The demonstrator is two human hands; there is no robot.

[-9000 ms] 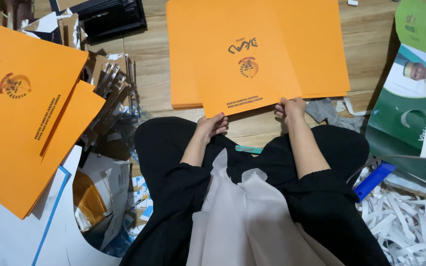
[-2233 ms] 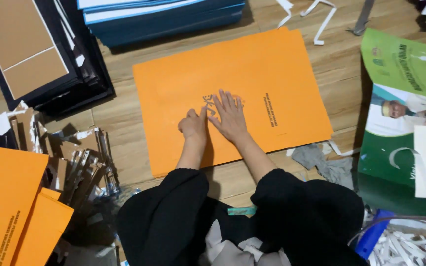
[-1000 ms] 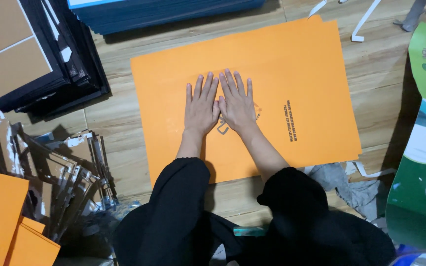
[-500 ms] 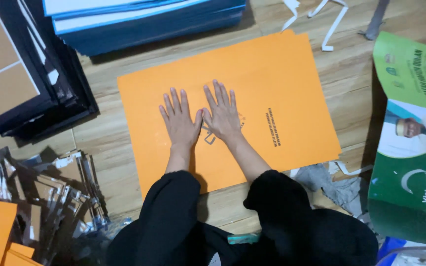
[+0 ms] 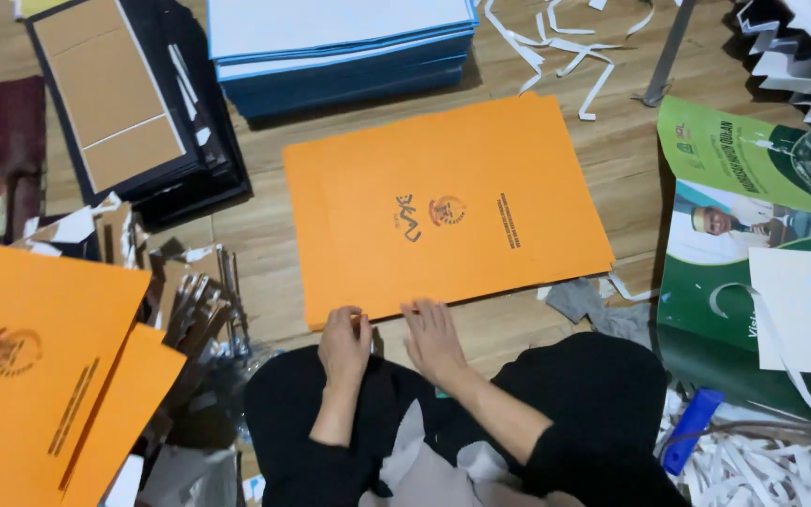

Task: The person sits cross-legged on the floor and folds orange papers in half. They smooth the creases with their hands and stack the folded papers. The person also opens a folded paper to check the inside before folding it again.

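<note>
My left hand [image 5: 344, 343] grips the near edge of the orange sheet stack [image 5: 448, 207], fingers curled over it. My right hand [image 5: 432, 336] lies flat beside it, fingers spread open, fingertips touching the same edge. The stack lies on the wooden floor [image 5: 265, 244] in the middle of the frame. More orange sheets [image 5: 35, 366] fill the lower left, a blue pile [image 5: 344, 47] sits at the top, and a green poster [image 5: 753, 235] lies at the right.

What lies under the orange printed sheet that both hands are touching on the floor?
Under the orange sheet, edges of more orange sheets show at its left and bottom, on the wooden floor. How many are stacked stays hidden.
</note>
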